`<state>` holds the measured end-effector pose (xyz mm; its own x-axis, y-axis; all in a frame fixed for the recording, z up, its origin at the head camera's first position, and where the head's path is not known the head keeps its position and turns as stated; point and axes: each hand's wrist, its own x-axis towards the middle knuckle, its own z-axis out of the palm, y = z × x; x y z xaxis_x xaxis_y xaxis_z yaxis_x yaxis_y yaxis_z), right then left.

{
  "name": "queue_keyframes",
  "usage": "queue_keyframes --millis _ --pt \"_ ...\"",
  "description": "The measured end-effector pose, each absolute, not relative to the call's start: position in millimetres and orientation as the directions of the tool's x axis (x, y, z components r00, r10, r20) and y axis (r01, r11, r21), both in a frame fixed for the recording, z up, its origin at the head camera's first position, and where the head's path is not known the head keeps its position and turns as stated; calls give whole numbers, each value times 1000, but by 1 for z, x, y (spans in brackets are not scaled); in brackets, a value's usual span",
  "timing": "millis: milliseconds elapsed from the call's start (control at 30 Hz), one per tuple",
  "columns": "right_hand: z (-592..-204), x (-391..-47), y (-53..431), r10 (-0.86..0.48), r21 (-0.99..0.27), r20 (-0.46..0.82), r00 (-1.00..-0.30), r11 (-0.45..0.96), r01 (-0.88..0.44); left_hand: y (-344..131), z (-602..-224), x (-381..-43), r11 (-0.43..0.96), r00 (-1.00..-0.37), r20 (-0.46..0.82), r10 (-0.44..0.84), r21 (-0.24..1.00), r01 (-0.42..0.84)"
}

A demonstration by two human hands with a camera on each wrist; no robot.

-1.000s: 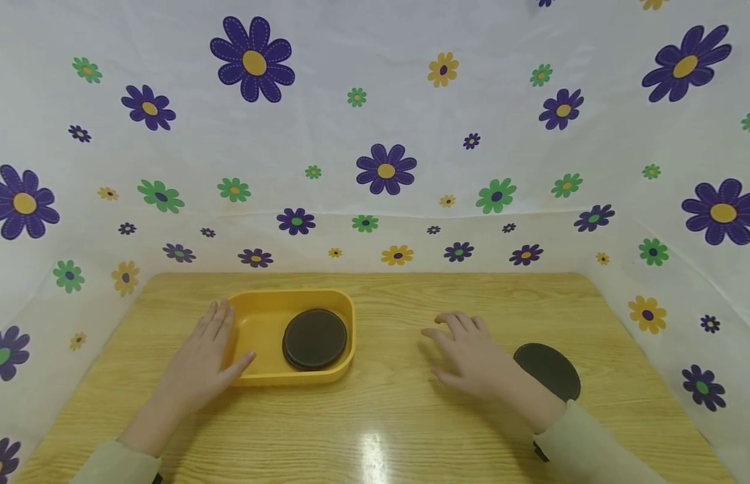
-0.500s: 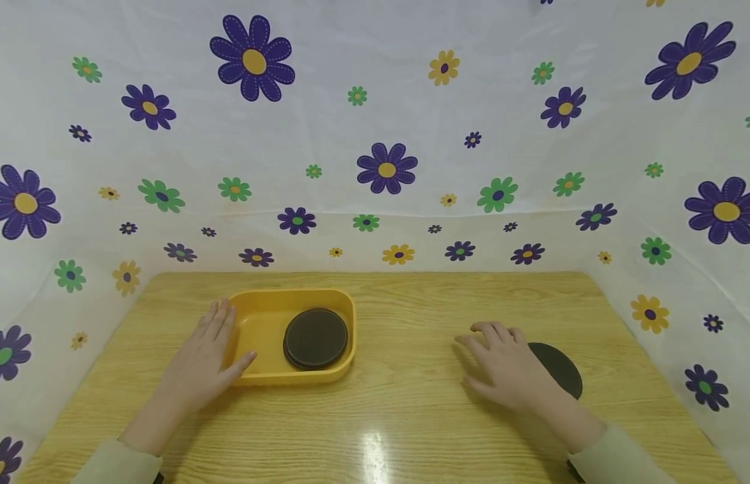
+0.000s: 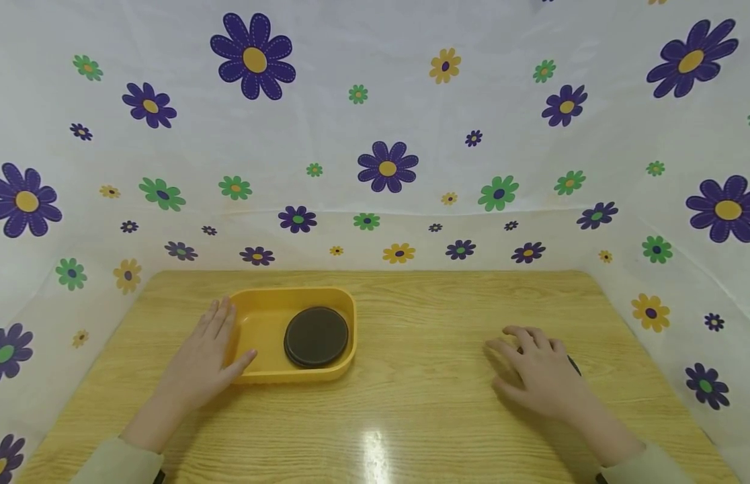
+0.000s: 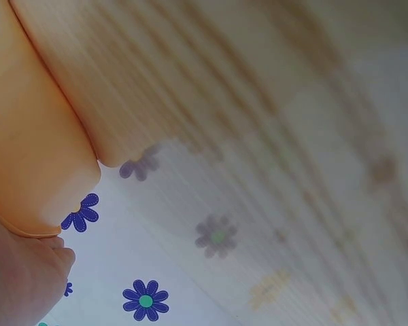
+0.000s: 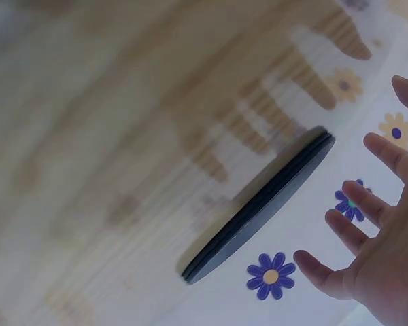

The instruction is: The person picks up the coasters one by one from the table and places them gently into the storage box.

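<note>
A yellow tray (image 3: 290,378) stands on the wooden table left of centre. A round black disc, like a coaster (image 3: 316,336), lies flat in its right part; its edge suggests another beneath it. My left hand (image 3: 196,359) rests against the tray's left end, fingers straight and thumb over the front corner. My right hand (image 3: 547,373) hovers over another black coaster (image 5: 258,207) at the table's right, covering most of it in the head view. The right wrist view shows the fingers spread and apart from the coaster, whose rim looks layered.
The wooden table (image 3: 405,336) reaches back to a white cloth (image 3: 326,121) printed with purple, green and yellow flowers. This cloth also rises along the left and right sides.
My right hand has moved rightward from beside the coaster to above it, fingers still loose. The left hand, the tray and the coasters have stayed in place.
</note>
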<state>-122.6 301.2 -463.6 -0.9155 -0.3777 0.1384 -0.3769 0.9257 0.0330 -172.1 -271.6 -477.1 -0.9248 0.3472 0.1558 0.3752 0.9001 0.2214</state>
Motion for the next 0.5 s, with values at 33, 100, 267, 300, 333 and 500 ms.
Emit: queue_keyframes --millis 33,100,267,300,333,500 --pt "-463 -122 303 -370 34 134 -919 929 -369 -271 -478 -172 900 -925 156 347 223 375" --pt "-463 -120 307 -356 34 133 -925 934 -355 -271 -477 -172 900 -926 152 345 225 372" --pt "-465 -116 317 -320 19 125 -939 947 -320 -270 -475 -172 901 -927 150 343 226 370" --pt "-465 -115 319 -311 17 120 -943 950 -312 -270 -475 -172 901 -927 154 343 227 371" --pt "-465 -114 321 -303 15 117 -946 953 -304 -270 -475 -172 901 -927 154 343 227 370" --pt "-466 -111 330 -264 6 95 -960 964 -264 -270 -475 -172 897 -926 151 346 236 374"
